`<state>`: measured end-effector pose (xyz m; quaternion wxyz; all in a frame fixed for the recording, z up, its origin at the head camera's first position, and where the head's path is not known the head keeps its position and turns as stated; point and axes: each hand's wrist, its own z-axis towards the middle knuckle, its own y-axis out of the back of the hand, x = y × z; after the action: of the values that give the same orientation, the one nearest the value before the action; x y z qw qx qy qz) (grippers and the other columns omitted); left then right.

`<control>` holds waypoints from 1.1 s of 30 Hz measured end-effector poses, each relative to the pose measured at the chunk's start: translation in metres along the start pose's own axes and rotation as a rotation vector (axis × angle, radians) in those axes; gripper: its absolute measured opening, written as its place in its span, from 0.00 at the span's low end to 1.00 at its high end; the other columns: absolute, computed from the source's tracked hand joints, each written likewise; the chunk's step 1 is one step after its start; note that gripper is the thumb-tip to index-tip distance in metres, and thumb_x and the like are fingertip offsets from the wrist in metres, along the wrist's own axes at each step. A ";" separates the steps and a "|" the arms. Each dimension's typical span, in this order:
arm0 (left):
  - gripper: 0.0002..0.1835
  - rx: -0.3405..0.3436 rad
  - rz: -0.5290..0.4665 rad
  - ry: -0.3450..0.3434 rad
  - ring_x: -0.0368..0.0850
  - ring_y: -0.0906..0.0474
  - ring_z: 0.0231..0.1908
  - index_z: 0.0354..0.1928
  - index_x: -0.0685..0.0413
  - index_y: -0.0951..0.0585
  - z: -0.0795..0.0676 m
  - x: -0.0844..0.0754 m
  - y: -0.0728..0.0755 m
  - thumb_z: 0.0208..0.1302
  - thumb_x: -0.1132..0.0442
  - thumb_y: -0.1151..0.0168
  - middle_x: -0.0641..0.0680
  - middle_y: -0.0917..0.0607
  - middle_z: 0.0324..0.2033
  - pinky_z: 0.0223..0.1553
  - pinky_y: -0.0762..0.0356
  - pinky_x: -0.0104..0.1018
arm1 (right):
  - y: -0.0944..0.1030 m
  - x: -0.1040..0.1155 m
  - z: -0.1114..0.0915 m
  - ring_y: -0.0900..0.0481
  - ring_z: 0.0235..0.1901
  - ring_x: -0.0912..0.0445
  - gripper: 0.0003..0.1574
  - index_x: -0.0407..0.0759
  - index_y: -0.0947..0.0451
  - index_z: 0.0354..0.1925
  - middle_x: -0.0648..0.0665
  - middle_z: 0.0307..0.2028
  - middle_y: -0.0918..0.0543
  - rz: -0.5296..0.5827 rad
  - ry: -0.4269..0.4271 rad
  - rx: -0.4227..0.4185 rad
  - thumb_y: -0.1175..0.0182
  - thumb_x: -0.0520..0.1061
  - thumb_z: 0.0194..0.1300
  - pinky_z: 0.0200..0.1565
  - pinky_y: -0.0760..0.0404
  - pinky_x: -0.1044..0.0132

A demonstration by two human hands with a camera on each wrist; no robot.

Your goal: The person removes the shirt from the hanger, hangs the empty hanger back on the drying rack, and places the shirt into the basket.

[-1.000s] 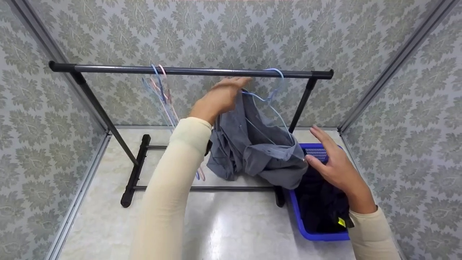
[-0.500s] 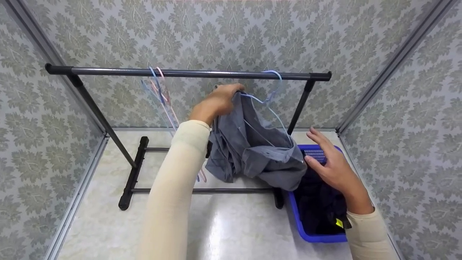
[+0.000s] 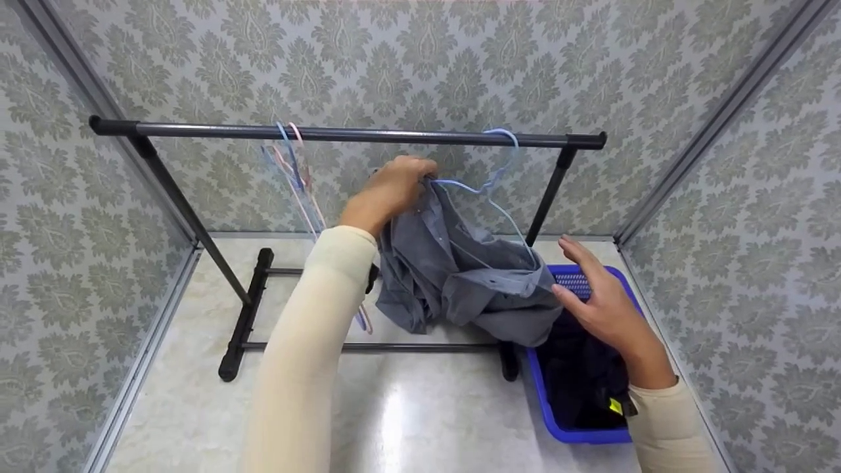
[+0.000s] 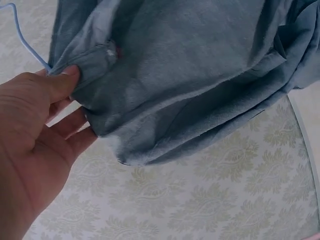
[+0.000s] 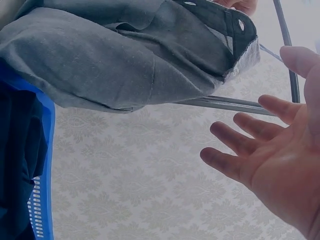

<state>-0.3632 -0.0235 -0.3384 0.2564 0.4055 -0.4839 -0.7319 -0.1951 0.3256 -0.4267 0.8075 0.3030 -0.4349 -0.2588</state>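
A grey button-up shirt [image 3: 427,263] hangs bunched on a light blue wire hanger [image 3: 516,150], whose hook sits over the rack's black rail [image 3: 394,136]. Near the hanger's left shoulder, my left hand [image 3: 387,190] grips the shirt's upper edge. In the left wrist view, that hand's thumb [image 4: 65,80] pinches the cloth beside the blue wire. My right hand [image 3: 604,302] is held with fingers spread at the shirt's right side. The right wrist view shows this hand [image 5: 280,145] holding nothing, apart from a shirt edge with buttonholes [image 5: 241,24].
Several blue and pink hangers [image 3: 294,161] hang toward the rail's left. A blue basket [image 3: 585,435] with dark clothes [image 3: 578,374] stands on the floor under my right hand. The rack's black foot [image 3: 246,322] is at left. Patterned walls [image 3: 420,59] enclose the space.
My left hand has come down slightly and a little left, drawing the shirt's upper edge along the hanger's left shoulder. The right hand has barely moved.
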 end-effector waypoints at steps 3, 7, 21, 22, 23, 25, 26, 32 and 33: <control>0.20 -0.013 -0.014 -0.007 0.54 0.21 0.61 0.53 0.47 0.17 0.000 0.002 0.000 0.69 0.76 0.47 0.52 0.14 0.56 0.63 0.24 0.48 | -0.001 0.002 0.003 0.31 0.72 0.42 0.47 0.45 0.42 0.80 0.39 0.77 0.34 -0.010 0.003 0.008 0.33 0.40 0.68 0.71 0.38 0.69; 0.18 -0.037 -0.018 -0.014 0.55 0.21 0.61 0.54 0.47 0.17 -0.002 0.003 0.002 0.69 0.74 0.45 0.54 0.15 0.57 0.63 0.23 0.48 | -0.004 0.006 0.011 0.31 0.72 0.39 0.49 0.42 0.43 0.80 0.36 0.75 0.33 -0.020 0.016 0.014 0.33 0.40 0.68 0.70 0.34 0.48; 0.13 -0.029 -0.010 -0.105 0.56 0.21 0.58 0.51 0.54 0.19 -0.012 -0.005 0.018 0.73 0.73 0.48 0.59 0.15 0.51 0.64 0.25 0.46 | -0.005 0.012 0.022 0.29 0.69 0.37 0.51 0.40 0.45 0.80 0.32 0.73 0.31 -0.016 -0.009 0.073 0.31 0.43 0.68 0.64 0.27 0.38; 0.13 -0.021 -0.008 -0.099 0.56 0.21 0.59 0.52 0.53 0.19 -0.014 -0.006 0.020 0.74 0.73 0.48 0.59 0.15 0.52 0.64 0.25 0.47 | -0.005 0.012 0.022 0.29 0.69 0.37 0.53 0.42 0.46 0.81 0.33 0.73 0.31 -0.013 -0.008 0.084 0.30 0.44 0.67 0.63 0.26 0.39; 0.13 -0.016 -0.005 -0.096 0.56 0.21 0.61 0.53 0.53 0.19 -0.015 -0.006 0.021 0.75 0.73 0.48 0.59 0.15 0.53 0.64 0.25 0.47 | -0.004 0.013 0.021 0.29 0.69 0.38 0.54 0.43 0.46 0.81 0.34 0.73 0.31 -0.008 -0.009 0.095 0.29 0.44 0.66 0.63 0.27 0.41; 0.14 -0.018 -0.006 -0.096 0.56 0.22 0.62 0.55 0.54 0.19 -0.018 -0.008 0.023 0.75 0.73 0.48 0.59 0.16 0.55 0.64 0.25 0.47 | -0.002 0.012 0.019 0.27 0.68 0.40 0.58 0.46 0.48 0.82 0.35 0.74 0.32 -0.005 -0.016 0.116 0.27 0.44 0.64 0.62 0.27 0.43; 0.16 -0.028 -0.014 -0.103 0.55 0.21 0.61 0.56 0.54 0.18 -0.019 -0.008 0.023 0.74 0.73 0.48 0.59 0.16 0.56 0.63 0.24 0.47 | -0.001 0.012 0.018 0.26 0.67 0.40 0.59 0.46 0.49 0.82 0.35 0.74 0.32 -0.009 -0.022 0.124 0.26 0.44 0.63 0.62 0.27 0.45; 0.15 -0.124 -0.016 -0.168 0.57 0.16 0.51 0.51 0.58 0.17 -0.031 -0.014 0.023 0.68 0.76 0.46 0.60 0.14 0.50 0.55 0.19 0.47 | -0.001 0.010 0.014 0.23 0.64 0.39 0.59 0.43 0.46 0.81 0.34 0.73 0.31 -0.009 -0.005 0.119 0.25 0.36 0.60 0.60 0.25 0.68; 0.14 -0.137 -0.013 -0.167 0.58 0.16 0.49 0.50 0.58 0.17 -0.034 -0.016 0.023 0.68 0.76 0.46 0.60 0.14 0.48 0.52 0.19 0.48 | -0.001 0.009 0.014 0.23 0.65 0.38 0.59 0.42 0.45 0.80 0.34 0.73 0.31 0.007 0.012 0.112 0.26 0.33 0.59 0.60 0.26 0.73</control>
<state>-0.3263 -0.0378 -0.3186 0.2378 0.3277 -0.4496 -0.7962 -0.2028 0.3145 -0.4163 0.7928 0.3478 -0.4449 -0.2292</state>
